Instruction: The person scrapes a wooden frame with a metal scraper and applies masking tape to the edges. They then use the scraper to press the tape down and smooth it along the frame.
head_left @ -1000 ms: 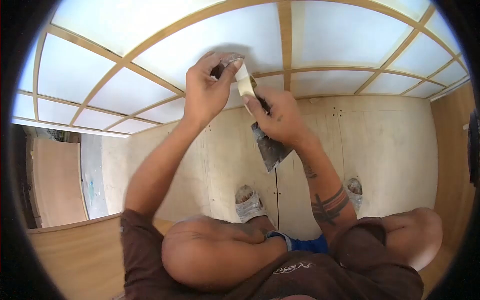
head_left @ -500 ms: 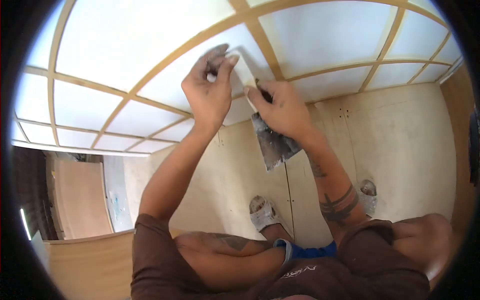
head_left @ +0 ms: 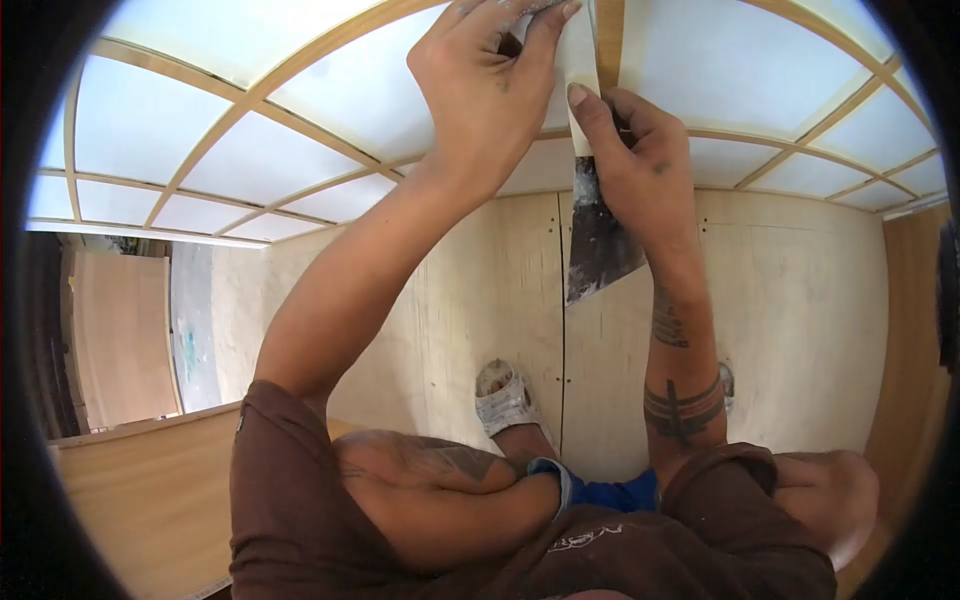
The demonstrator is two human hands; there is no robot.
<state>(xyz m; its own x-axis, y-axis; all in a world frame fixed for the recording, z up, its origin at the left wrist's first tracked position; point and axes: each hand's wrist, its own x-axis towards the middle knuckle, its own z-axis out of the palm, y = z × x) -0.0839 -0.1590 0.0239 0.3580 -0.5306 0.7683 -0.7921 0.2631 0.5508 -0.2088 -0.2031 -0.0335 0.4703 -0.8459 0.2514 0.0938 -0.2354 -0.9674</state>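
My right hand point(head_left: 645, 150) grips a wide putty knife point(head_left: 600, 235), its dark, white-smeared blade hanging down towards me. Between the two hands runs a pale strip point(head_left: 579, 60), which passes under my right thumb; whether it is a separate piece or the knife's handle I cannot tell. My left hand point(head_left: 490, 90) is at the top, thumb and fingertips pinched together at the strip's left side. What the left fingers hold is too small to make out. Both hands are in front of a white panel point(head_left: 720, 70) with a wooden lattice.
Below the lattice is a pale plywood surface point(head_left: 490, 290) with dark seams. My foot in a white-spattered sandal point(head_left: 505, 400) rests on it. A brown wooden board point(head_left: 120, 335) stands at the left, above a wooden surface point(head_left: 150, 500). At the right is a brown wooden edge point(head_left: 905, 300).
Both hands and the putty knife have moved up and to the right in the view. The lattice and floor have shifted in the view too.
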